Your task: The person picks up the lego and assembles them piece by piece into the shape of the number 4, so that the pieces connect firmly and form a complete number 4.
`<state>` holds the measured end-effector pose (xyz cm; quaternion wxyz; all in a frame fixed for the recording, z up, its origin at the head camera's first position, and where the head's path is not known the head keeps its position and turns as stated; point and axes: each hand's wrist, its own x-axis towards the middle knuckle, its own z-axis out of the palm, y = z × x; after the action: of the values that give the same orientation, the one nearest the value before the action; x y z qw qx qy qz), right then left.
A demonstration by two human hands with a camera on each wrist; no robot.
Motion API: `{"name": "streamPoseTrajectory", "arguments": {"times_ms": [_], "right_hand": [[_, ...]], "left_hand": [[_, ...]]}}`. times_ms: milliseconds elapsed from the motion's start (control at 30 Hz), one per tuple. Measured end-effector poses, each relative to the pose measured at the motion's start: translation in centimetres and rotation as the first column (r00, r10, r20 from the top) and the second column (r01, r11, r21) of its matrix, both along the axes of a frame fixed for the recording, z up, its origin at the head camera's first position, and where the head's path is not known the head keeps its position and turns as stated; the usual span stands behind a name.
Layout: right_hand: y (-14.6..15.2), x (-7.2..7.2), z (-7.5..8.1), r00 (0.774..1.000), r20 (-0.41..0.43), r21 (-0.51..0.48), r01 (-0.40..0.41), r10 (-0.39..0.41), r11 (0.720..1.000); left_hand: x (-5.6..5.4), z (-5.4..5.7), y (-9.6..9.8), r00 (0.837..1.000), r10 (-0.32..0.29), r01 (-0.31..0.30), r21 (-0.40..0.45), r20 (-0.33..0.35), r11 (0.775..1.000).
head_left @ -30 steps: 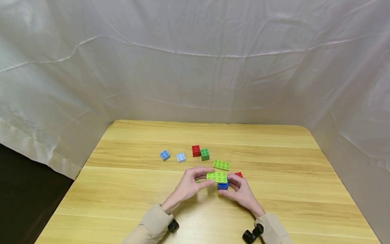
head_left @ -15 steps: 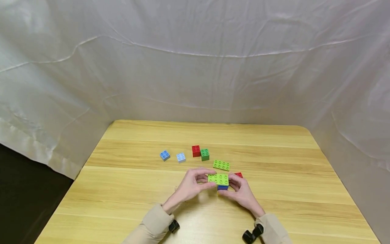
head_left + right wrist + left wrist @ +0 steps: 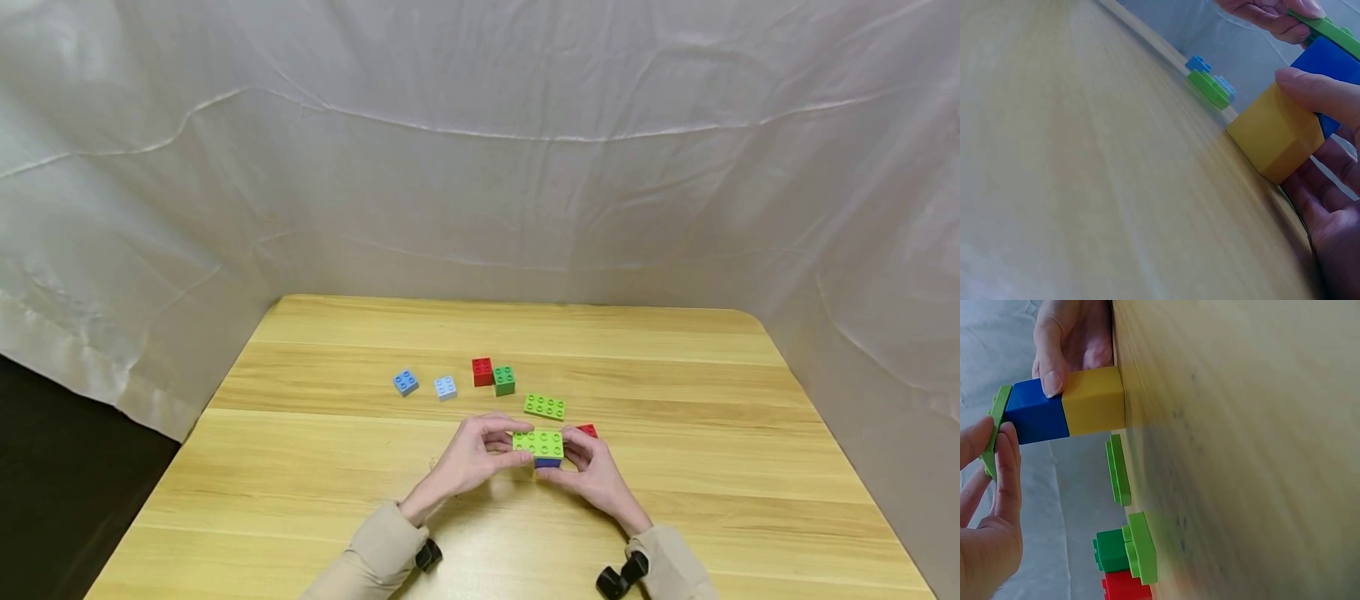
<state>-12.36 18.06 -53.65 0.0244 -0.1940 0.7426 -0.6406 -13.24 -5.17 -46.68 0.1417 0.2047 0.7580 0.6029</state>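
Observation:
In the head view my left hand (image 3: 480,450) pinches a lime-green eight-stud plate (image 3: 546,442) by its left end. The plate's right part lies over the blue brick (image 3: 548,462); in the left wrist view it meets the blue brick's studded side, its other end overhanging. Below the blue brick is a yellow brick (image 3: 1094,400), standing on the table. My right hand (image 3: 592,473) holds this stack from the right, its thumb (image 3: 1310,87) across the yellow and blue bricks. The right hand's fingers are partly hidden behind the stack.
Beyond the hands on the wooden table (image 3: 300,467) lie another lime-green plate (image 3: 545,406), a green brick (image 3: 504,381), a red brick (image 3: 482,372) and two light-blue bricks (image 3: 446,387). A red piece (image 3: 588,431) shows behind my right hand. Another lime-green plate (image 3: 1141,549) lies near my left hand.
My left hand has brought the lime-green plate slightly right and toward me, over the blue brick. The right hand has stayed in place. Over the last half second almost nothing differs.

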Motion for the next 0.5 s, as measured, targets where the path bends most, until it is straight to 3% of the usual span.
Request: {"name": "streamPoseTrajectory", "arguments": {"times_ms": [200,400,500], "right_hand": [[0.1,0.01,0.16,1.0,0.003,-0.039,-0.027,0.027,0.999],[0.18,0.2,-0.05,0.988,-0.147,-0.231,-0.082,0.048,0.969],[0.07,0.38,0.04,0.986,-0.164,-0.265,-0.079,0.036,0.961]], "left_hand": [[-0.08,0.17,-0.06,0.999,-0.008,0.007,-0.05,-0.037,0.999],[-0.25,0.44,-0.13,0.997,-0.028,0.02,-0.103,-0.075,0.995],[-0.26,0.59,-0.19,0.994,-0.043,0.031,-0.116,-0.098,0.993]]}}
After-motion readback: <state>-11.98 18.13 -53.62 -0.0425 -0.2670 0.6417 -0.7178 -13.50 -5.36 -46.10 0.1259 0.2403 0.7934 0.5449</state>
